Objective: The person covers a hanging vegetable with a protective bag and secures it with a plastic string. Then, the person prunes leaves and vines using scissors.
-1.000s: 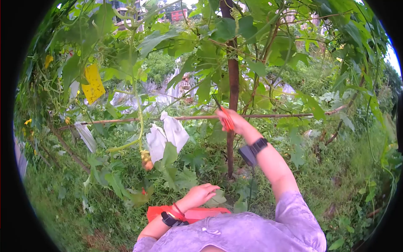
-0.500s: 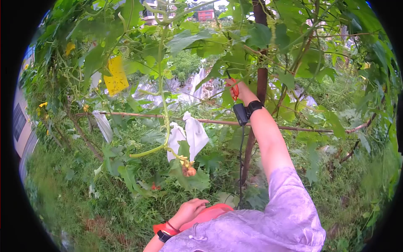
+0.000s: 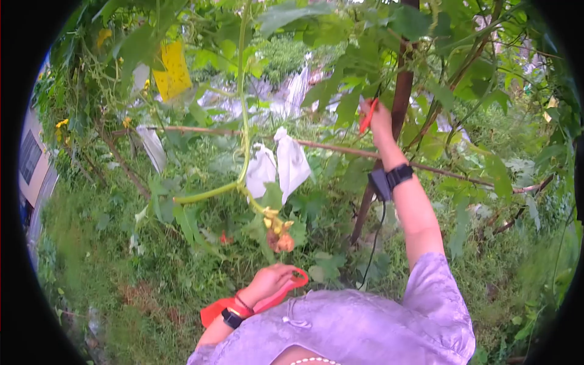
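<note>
Red-handled scissors (image 3: pixel 368 115) raised beside an upright post (image 3: pixel 403 91)

The right hand (image 3: pixel 380 120) is closed around the scissors, far and right of centre, just left of the post; they look light and stiff, best held by the handles. The left hand (image 3: pixel 271 283), near, curls against a red plastic bag (image 3: pixel 277 298); whether it grips it, I cannot tell. The bag seems light, soft and slippery, easiest taken by its edge. Counted: one pair of scissors, one bag, one yellow card (image 3: pixel 173 70), three white scraps (image 3: pixel 292 165).

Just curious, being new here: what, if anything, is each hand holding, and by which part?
The right hand holds scissors by the red handles. A red bag is at the left hand; whether gripped, I cannot tell.
</note>
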Demonstrator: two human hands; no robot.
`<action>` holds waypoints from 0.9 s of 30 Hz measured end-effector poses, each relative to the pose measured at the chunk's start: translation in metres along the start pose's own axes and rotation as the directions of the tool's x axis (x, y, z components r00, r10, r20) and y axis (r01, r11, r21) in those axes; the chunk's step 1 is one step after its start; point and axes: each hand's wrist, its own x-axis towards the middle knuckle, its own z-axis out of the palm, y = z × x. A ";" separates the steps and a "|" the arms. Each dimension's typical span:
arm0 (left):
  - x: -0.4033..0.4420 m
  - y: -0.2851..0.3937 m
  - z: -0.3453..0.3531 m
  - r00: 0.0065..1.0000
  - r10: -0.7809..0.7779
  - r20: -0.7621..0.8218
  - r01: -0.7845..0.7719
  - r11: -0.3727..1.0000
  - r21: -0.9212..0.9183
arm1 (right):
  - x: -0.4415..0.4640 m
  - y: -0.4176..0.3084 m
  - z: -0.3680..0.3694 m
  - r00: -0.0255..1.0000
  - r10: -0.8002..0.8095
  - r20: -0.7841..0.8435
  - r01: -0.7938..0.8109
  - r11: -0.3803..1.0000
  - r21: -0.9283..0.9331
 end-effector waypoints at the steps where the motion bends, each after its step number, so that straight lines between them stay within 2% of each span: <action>1: -0.003 0.004 0.001 1.000 -0.012 0.009 0.012 1.000 -0.006 | 0.003 0.000 0.003 1.000 0.016 -0.003 -0.016 1.000 -0.001; 3: 0.004 0.009 -0.004 0.999 -0.025 0.041 0.024 0.999 0.025 | 0.017 -0.011 0.011 0.991 -0.083 -0.104 0.056 0.970 -0.237; 4: 0.007 0.007 -0.004 0.999 -0.005 0.041 0.004 1.000 0.028 | 0.032 -0.005 0.012 0.988 -0.102 -0.114 0.072 0.968 -0.240; 6: 0.002 0.000 0.001 1.000 0.017 0.003 -0.017 0.995 0.099 | 0.059 0.025 0.012 0.956 -0.278 -0.093 0.256 0.947 -0.195; 7: 0.001 0.001 0.000 1.000 -0.003 0.013 0.001 0.992 0.123 | 0.039 0.001 0.024 0.954 -0.298 -0.037 0.296 0.954 -0.051; 8: -0.001 0.000 -0.001 1.000 0.002 0.009 -0.003 0.993 0.121 | 0.040 -0.007 0.029 0.952 -0.303 -0.034 0.301 0.952 -0.054; 10: -0.011 -0.001 -0.001 0.999 -0.048 -0.006 0.049 0.992 0.117 | 0.041 -0.014 0.045 0.886 -0.463 0.026 0.462 0.877 -0.130; 12: -0.020 -0.004 0.000 0.997 -0.078 -0.013 0.079 0.991 0.111 | 0.043 -0.023 0.054 0.898 -0.430 0.095 0.438 0.892 -0.106; 14: -0.028 -0.004 -0.001 0.994 -0.112 -0.014 0.113 0.988 0.102 | 0.050 -0.025 0.062 0.809 -0.538 0.238 0.565 0.823 -0.058; 17: -0.034 -0.002 -0.002 0.991 -0.130 -0.013 0.131 0.985 0.111 | 0.051 -0.031 0.068 0.791 -0.501 0.352 0.567 0.816 -0.112; 18: -0.036 -0.003 -0.002 0.990 -0.142 -0.020 0.143 0.983 0.111 | 0.049 -0.038 0.068 0.790 -0.497 0.359 0.563 0.820 -0.103; 20: -0.039 -0.007 0.000 0.991 -0.130 -0.019 0.131 0.985 0.110 | 0.047 -0.052 0.066 0.821 -0.483 0.303 0.559 0.787 -0.262; 21: -0.040 -0.010 0.000 0.990 -0.137 -0.029 0.140 0.984 0.108 | 0.049 -0.055 0.066 0.818 -0.482 0.313 0.561 0.788 -0.254; 23: -0.041 -0.013 0.001 0.995 -0.096 -0.037 0.100 0.986 0.131 | 0.052 -0.061 0.063 0.696 -0.699 0.164 0.705 0.623 -0.339; 24: -0.042 -0.014 0.003 0.994 -0.102 -0.042 0.107 0.986 0.124 | 0.050 -0.064 0.063 0.698 -0.695 0.173 0.705 0.625 -0.336; 26: -0.041 -0.015 0.003 0.997 -0.070 -0.020 0.072 0.982 0.174 | 0.044 -0.068 0.062 0.706 -0.560 0.433 0.703 0.481 -0.525; 27: -0.041 -0.014 0.001 0.998 -0.059 -0.013 0.060 0.983 0.172 | 0.053 -0.056 0.058 0.694 -0.526 0.492 0.709 0.380 -0.594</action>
